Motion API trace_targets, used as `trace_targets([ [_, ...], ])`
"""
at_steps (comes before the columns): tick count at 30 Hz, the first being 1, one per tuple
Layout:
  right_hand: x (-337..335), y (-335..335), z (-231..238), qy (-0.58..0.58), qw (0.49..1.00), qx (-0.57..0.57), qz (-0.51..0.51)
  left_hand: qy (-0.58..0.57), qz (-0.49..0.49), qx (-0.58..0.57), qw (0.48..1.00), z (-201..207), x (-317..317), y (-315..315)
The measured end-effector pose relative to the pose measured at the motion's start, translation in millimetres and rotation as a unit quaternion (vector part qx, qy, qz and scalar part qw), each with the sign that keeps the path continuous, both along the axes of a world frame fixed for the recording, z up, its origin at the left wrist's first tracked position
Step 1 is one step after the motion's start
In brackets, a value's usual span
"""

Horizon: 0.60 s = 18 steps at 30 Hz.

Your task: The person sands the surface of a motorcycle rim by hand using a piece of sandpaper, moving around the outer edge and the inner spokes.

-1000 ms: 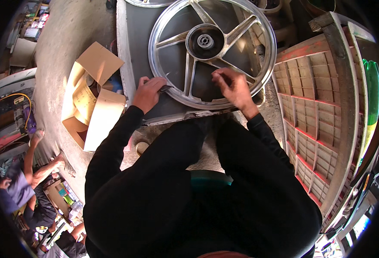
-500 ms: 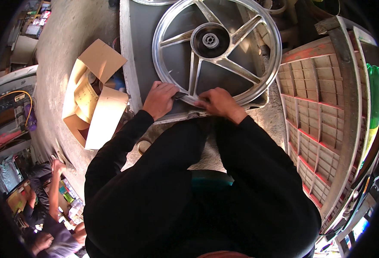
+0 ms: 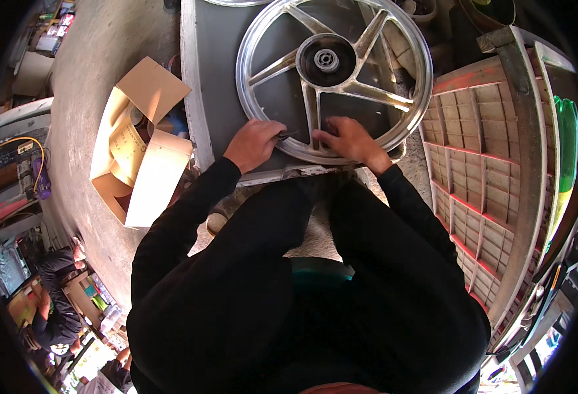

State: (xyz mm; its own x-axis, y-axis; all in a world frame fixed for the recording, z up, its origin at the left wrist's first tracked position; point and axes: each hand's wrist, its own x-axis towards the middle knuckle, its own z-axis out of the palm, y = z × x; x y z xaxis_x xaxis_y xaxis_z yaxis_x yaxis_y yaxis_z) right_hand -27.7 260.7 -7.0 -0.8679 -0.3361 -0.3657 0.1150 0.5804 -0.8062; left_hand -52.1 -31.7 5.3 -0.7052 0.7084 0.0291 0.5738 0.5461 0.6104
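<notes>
A bare metal spoked motorcycle wheel (image 3: 422, 72) lies across a shallow pale-edged tray (image 3: 193, 85) with a dull grey inside. My left hand (image 3: 253, 144) is closed beside the near-left rim, pinching a small dark flat piece (image 3: 283, 136) whose kind I cannot make out. Over the near rim, my right hand (image 3: 353, 140) has curled fingers, with thumb and fingertips at the lower spoke (image 3: 312, 115). Its palm side is hidden.
An open cardboard box (image 3: 161, 157) stands on the concrete floor left of the tray. A wooden-framed panel with a red-lined grid (image 3: 482, 157) leans at the right, beside a green plastic bottle (image 3: 566, 131). Another person (image 3: 59, 308) sits at the lower left.
The wheel has turned a little counterclockwise and shifted slightly right. My right hand has moved right and up from the near rim to the spoke. My left hand moved slightly right.
</notes>
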Motion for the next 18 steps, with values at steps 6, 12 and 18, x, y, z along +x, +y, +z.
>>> trace_targets([
  [6, 15, -37, -38, 0.053, 0.977, -0.139, -0.155, 0.085, -0.014, -0.010, 0.996, -19, -19, 9],
  [12, 12, -28, -39, 0.051, 0.984, -0.129, -0.114, 0.039, 0.035, -0.071, 0.996, -47, -21, 8],
  [18, -6, -22, -6, -0.039, 0.990, -0.137, -0.015, 0.024, 0.079, -0.102, 0.991, -32, 9, 2],
])
